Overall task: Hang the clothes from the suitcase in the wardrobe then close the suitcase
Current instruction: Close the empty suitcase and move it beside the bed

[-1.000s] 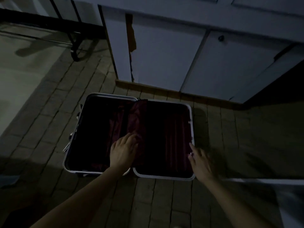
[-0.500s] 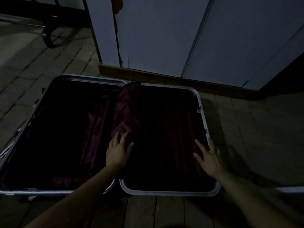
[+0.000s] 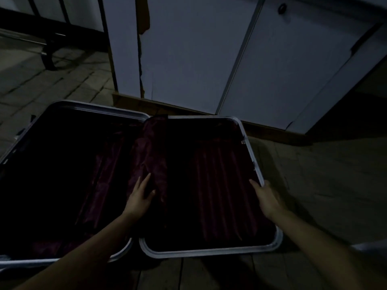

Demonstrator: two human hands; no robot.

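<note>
A silver-rimmed suitcase [image 3: 211, 251] lies wide open on the floor, both halves lined in dark red fabric. No clothes show inside, though the interior is very dark. My left hand [image 3: 139, 197] rests with straight fingers on the red lining [image 3: 149, 147] at the central hinge. My right hand [image 3: 267, 196] is at the right half's outer rim, thumb inside and fingers over the edge; how tightly it holds is unclear. The white wardrobe [image 3: 196, 51] stands just behind the suitcase with its doors closed.
A round dark knob [image 3: 281, 8] sits on the wardrobe's right door. A wooden plinth [image 3: 184, 109] runs under the wardrobe. A black metal frame leg [image 3: 48, 57] stands at the back left. Brick-patterned floor [image 3: 326, 181] surrounds the case.
The view has pulled back a little and shifted right. My right hand moved outward from the lining to the right rim. My left hand stays on the centre lining.
</note>
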